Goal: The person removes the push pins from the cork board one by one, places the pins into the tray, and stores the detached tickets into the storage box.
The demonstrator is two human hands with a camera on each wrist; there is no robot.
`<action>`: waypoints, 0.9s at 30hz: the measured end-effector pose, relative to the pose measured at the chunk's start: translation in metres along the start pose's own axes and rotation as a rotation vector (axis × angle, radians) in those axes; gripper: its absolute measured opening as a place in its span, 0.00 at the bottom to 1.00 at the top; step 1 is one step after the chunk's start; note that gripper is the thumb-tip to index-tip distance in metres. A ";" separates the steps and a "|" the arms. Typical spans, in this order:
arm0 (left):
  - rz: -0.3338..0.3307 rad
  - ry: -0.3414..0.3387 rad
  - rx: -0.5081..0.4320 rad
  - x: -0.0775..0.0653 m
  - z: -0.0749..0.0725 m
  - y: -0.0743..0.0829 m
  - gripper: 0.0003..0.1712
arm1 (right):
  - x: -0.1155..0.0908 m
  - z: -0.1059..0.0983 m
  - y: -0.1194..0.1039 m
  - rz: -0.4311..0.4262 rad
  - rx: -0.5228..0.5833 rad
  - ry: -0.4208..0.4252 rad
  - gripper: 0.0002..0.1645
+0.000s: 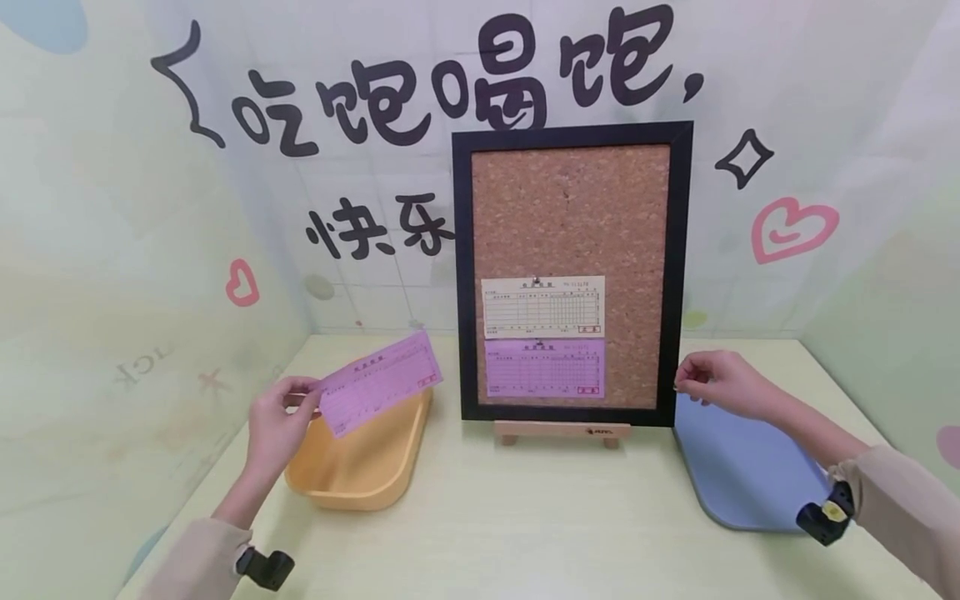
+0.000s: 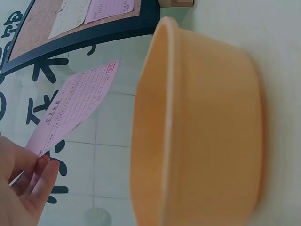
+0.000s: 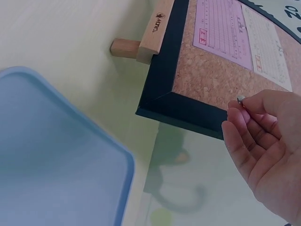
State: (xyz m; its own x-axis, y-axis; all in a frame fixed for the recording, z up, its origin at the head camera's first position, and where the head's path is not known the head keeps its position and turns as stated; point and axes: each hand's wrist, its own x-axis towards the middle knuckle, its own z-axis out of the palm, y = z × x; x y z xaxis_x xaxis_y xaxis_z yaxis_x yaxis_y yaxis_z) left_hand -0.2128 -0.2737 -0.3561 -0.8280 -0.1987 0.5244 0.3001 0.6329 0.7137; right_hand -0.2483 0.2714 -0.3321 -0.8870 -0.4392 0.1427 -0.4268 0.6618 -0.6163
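Observation:
My left hand (image 1: 279, 421) pinches a purple receipt slip (image 1: 381, 382) by its left end, above the orange bin (image 1: 360, 496). In the left wrist view the slip (image 2: 77, 101) slants up, away from my fingertips. Between thumb and forefinger my right hand (image 3: 268, 141) pinches a small shiny thing that looks like a pushpin (image 3: 240, 99); it is beside the right frame edge of the corkboard (image 1: 570, 217). A cream slip (image 1: 543, 308) and, just below it, another purple slip (image 1: 545, 369) hang on the cork, each with a small pin at its top.
The black-framed corkboard leans on a small wooden easel (image 1: 562, 430). At the right lies a blue tray (image 1: 750, 475), below my right forearm. Behind the board stands a printed backdrop (image 1: 360, 175), which also covers both sides. Pale tabletop (image 1: 525, 517) stretches before the board.

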 end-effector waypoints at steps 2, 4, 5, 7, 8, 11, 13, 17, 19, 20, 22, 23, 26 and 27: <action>-0.036 0.003 0.000 -0.005 -0.001 -0.004 0.08 | -0.003 0.000 0.002 -0.008 -0.001 0.006 0.03; -0.072 0.007 0.014 -0.009 -0.001 -0.008 0.08 | -0.005 0.001 0.004 -0.014 0.006 0.006 0.03; -0.087 0.010 0.020 -0.012 0.000 -0.010 0.08 | -0.007 0.001 0.005 -0.015 0.013 0.006 0.03; -0.118 0.016 0.034 -0.017 0.001 -0.015 0.08 | -0.009 0.002 0.006 -0.015 0.016 0.003 0.02; -0.130 0.020 0.040 -0.019 0.002 -0.017 0.08 | -0.011 0.003 0.007 -0.014 0.020 -0.001 0.02; -0.149 0.047 0.035 -0.026 0.003 -0.022 0.07 | -0.014 0.006 0.009 -0.012 0.028 -0.009 0.02; -0.158 0.077 0.035 -0.029 0.003 -0.024 0.07 | -0.016 0.007 0.011 -0.009 0.030 -0.014 0.02; -0.191 0.130 0.049 -0.032 0.003 -0.028 0.07 | -0.019 0.010 0.015 0.008 0.032 -0.021 0.02; -0.210 0.133 0.059 -0.033 0.002 -0.030 0.07 | -0.021 0.012 0.018 0.005 0.035 -0.017 0.02; -0.220 0.130 0.057 -0.033 0.002 -0.030 0.08 | -0.022 0.013 0.020 0.004 0.032 -0.015 0.03; -0.236 0.114 0.055 -0.034 0.000 -0.031 0.08 | -0.024 0.016 0.025 -0.008 0.031 -0.012 0.03; -0.250 0.108 0.051 -0.035 0.000 -0.030 0.08 | -0.025 0.017 0.027 -0.015 0.032 -0.009 0.02; -0.298 0.103 0.035 -0.036 -0.002 -0.031 0.09 | -0.028 0.022 0.033 -0.056 0.037 0.003 0.02; -0.310 0.105 0.034 -0.036 -0.003 -0.031 0.09 | -0.029 0.023 0.035 -0.068 0.044 0.005 0.03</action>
State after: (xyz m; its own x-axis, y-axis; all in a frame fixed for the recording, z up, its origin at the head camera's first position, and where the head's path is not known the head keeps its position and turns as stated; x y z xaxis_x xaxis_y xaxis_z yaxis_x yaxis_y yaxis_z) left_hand -0.1908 -0.2881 -0.3962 -0.8234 -0.4608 0.3311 0.0244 0.5543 0.8320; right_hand -0.2335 0.2935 -0.3756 -0.8573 -0.4790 0.1888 -0.4778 0.6036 -0.6383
